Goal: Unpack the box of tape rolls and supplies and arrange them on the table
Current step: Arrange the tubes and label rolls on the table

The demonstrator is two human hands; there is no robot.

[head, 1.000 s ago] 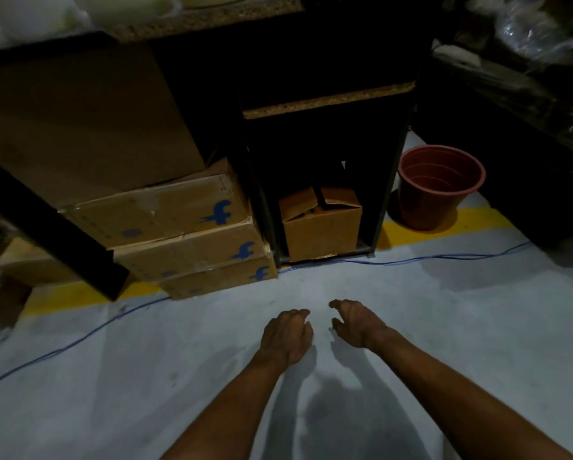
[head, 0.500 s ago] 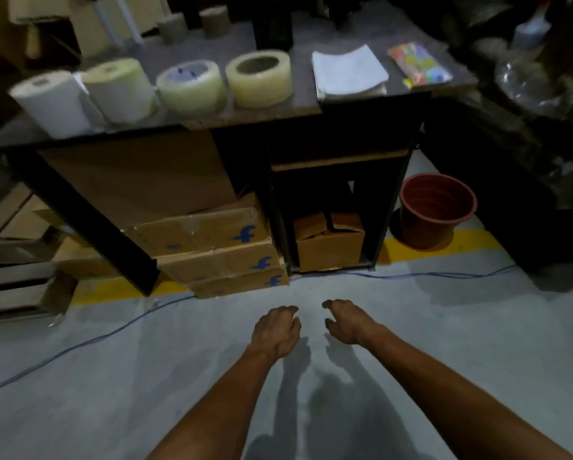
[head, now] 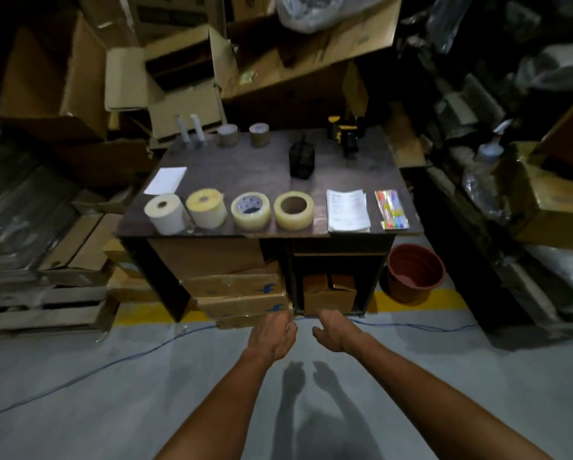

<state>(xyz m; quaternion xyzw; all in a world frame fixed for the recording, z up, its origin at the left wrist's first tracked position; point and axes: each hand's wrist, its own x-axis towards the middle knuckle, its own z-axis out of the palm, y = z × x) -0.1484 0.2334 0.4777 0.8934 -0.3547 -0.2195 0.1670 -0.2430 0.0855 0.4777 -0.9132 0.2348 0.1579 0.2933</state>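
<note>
1. Two bare forearms reach forward over a grey floor (head: 79, 410). The left hand (head: 271, 336) and the right hand (head: 333, 330) hang side by side, close but apart, in front of the worktop's near edge. Both hold nothing; their fingers are loosely curled and relaxed.
2. The dark worktop (head: 245, 167) carries the unpacked supplies. Along its near edge, from the left corner, stand four rolls in a row: a white paper roll (head: 164, 214), a cream roll (head: 206, 207), a clear tape roll (head: 250, 211) and a second clear tape roll (head: 294, 210).
3. Further along the near edge lie a stack of printed papers (head: 348, 210) and, by the right corner, a pack of coloured pens (head: 391, 209).
4. A white notepad (head: 165, 180) lies near the left edge, behind the paper roll.
5. Along the far edge stand two thin white tubes (head: 192, 131) and two small brown tape rolls (head: 243, 135). A black mesh holder (head: 301, 159) stands mid-worktop, and a black and yellow tool (head: 344, 134) sits near the far right corner; its kind is unclear.
6. Under the worktop, flat cardboard boxes (head: 242, 293) with blue logos are stacked on the left, and a small open cardboard box (head: 330, 293) sits on the right, just beyond the hands.
7. A reddish-brown bucket (head: 414, 273) stands on the floor beside the worktop's right side, on a yellow floor line (head: 444, 298). A blue cable (head: 112, 363) runs across the floor between the hands and the boxes.
8. Large cardboard boxes (head: 185, 78) and plastic-wrapped goods crowd the space behind and on both sides.
</note>
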